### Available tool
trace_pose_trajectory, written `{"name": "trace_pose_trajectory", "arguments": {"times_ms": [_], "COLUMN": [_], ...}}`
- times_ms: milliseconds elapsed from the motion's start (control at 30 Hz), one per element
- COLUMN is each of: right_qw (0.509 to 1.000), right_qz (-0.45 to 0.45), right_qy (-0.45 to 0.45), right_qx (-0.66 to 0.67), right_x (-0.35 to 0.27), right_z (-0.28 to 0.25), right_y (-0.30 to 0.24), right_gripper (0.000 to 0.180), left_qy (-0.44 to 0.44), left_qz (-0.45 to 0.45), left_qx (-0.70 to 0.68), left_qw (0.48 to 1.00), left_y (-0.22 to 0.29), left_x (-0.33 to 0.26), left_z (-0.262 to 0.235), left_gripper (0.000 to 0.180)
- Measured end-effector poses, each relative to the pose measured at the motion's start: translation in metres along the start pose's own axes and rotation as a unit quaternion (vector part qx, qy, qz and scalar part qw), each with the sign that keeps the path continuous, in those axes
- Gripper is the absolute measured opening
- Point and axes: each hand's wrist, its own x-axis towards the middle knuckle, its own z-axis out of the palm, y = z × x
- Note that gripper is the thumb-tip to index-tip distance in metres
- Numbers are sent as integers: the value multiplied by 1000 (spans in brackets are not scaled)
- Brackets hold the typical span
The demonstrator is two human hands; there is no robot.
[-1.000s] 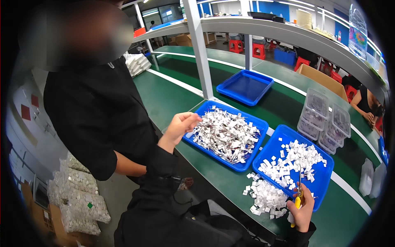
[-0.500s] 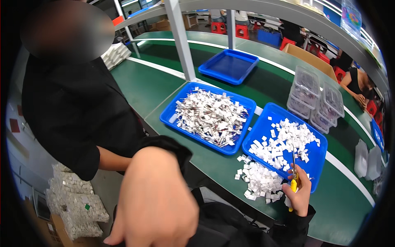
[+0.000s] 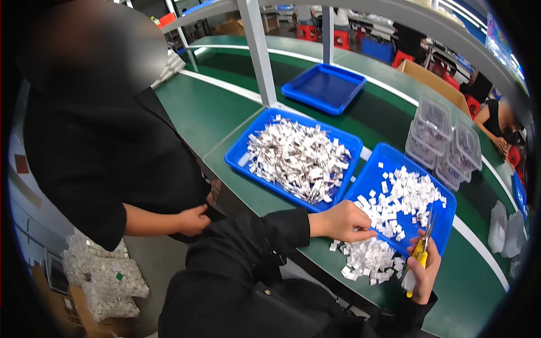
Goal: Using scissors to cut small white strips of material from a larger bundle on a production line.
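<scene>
From the green surface (image 3: 462, 301), small things could be knocked to the floor (image 3: 166, 253) if they were brushed by a sleeve (image 3: 276, 232). The left blue tray (image 3: 344, 137) is heaped with white tabs and thin sticks; white squares are spread in the right blue tray (image 3: 442, 222). What is kept in the clear boxes (image 3: 434, 121) cannot be told. By the fingers of the right hand (image 3: 431, 271), the yellow-handled snips (image 3: 420, 257) are gripped; skin could be nipped by a careless squeeze. The left hand's (image 3: 342, 221) fingers are pinched together beside the loose white pile (image 3: 366, 262); whether a piece is held cannot be told.

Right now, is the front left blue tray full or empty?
Nearly full: in that blue tray, white pieces are heaped over most of the bottom.
</scene>
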Motion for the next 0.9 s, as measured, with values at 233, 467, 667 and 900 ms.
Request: {"name": "trace_pose_trajectory", "arguments": {"times_ms": [233,467,667,900], "right_qw": [1000,1000,1000,997], "right_qz": [11,10,11,-27], "right_qy": [1,-2,-12,2], "right_qx": [-24,-13,-8,69], "right_x": [5,4,0,-4], "right_z": [0,0,-3,1], "right_y": [2,1,1,-7], "right_gripper": [76,74,73,74], "left_qy": [-24,-21,-15,-56], "left_qz": [95,113,136,-227], "left_qx": [46,51,63,-76], "left_qw": [994,992,989,969], "left_y": [-1,0,2,28], "left_x": [-5,-10,-13,12], "left_z": [-2,0,6,-5], "left_gripper": [39,44,47,53]}}
